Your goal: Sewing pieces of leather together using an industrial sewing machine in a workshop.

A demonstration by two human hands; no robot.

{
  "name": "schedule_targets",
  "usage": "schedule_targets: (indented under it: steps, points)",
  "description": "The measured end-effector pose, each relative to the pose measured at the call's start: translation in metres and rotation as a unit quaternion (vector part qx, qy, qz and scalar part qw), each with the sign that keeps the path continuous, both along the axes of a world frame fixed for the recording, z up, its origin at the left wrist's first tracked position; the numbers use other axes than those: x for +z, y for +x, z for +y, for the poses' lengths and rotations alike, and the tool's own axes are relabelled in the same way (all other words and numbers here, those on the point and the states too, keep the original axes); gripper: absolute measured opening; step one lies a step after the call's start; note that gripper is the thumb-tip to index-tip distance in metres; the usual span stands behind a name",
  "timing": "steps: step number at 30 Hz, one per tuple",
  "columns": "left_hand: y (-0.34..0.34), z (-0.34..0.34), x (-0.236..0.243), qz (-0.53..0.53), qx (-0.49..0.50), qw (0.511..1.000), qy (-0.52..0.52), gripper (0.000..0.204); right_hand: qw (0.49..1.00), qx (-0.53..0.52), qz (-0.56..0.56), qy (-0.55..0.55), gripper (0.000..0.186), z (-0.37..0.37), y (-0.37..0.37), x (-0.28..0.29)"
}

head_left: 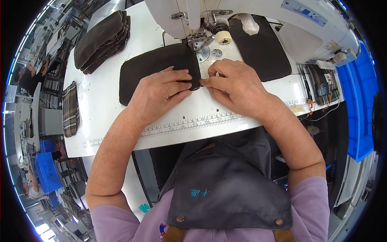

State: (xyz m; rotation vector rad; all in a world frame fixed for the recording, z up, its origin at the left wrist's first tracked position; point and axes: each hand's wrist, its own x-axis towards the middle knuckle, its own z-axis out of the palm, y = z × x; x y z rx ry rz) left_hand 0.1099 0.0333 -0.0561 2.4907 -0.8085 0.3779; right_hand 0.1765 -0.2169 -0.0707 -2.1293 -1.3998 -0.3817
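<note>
A dark brown fabric panel (147,66) with rounded corners lies on the white sewing table, its right edge close to the sewing machine's presser foot (197,44). My left hand (163,90) rests on the panel with its fingers stretched out flat toward the right edge. At the panel's near right corner, my right hand (236,82) pinches the edge between thumb and fingertips. A second dark panel (264,52) lies to the right, partly hidden under the machine arm.
A stack of dark panels (100,40) sits at the back left, above a folded plaid cloth (70,109). A ruler strip (185,126) runs along the table's front. More plaid fabric (320,84) and orange threads lie at right, beside a blue bin (356,101).
</note>
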Motion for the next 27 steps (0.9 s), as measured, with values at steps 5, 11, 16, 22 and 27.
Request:
schedule_targets:
  steps: [5, 11, 16, 22, 27]
  points:
    - [0.001, -0.009, -0.001, -0.052, -0.01, 0.998, 0.044, 0.013, 1.0, 0.005, 0.011, 0.012, 0.021, 0.003, 0.003, -0.001]
    - [0.001, -0.012, -0.004, 0.036, 0.072, 0.989, -0.124, 0.01, 0.994, 0.043, -0.087, 0.045, 0.015, 0.02, 0.014, 0.003]
    - [0.0, -0.015, -0.006, -0.075, 0.064, 0.994, -0.044, 0.019, 0.986, 0.073, -0.139, 0.053, 0.013, 0.026, 0.023, -0.004]
    - [0.003, -0.003, -0.009, -0.187, -0.015, 0.976, 0.11, 0.021, 0.99, 0.018, -0.128, 0.063, 0.011, 0.025, 0.018, -0.001]
    - [0.002, -0.001, -0.007, -0.189, -0.046, 0.965, 0.177, 0.024, 0.995, 0.023, -0.087, 0.033, 0.015, 0.02, 0.013, -0.002]
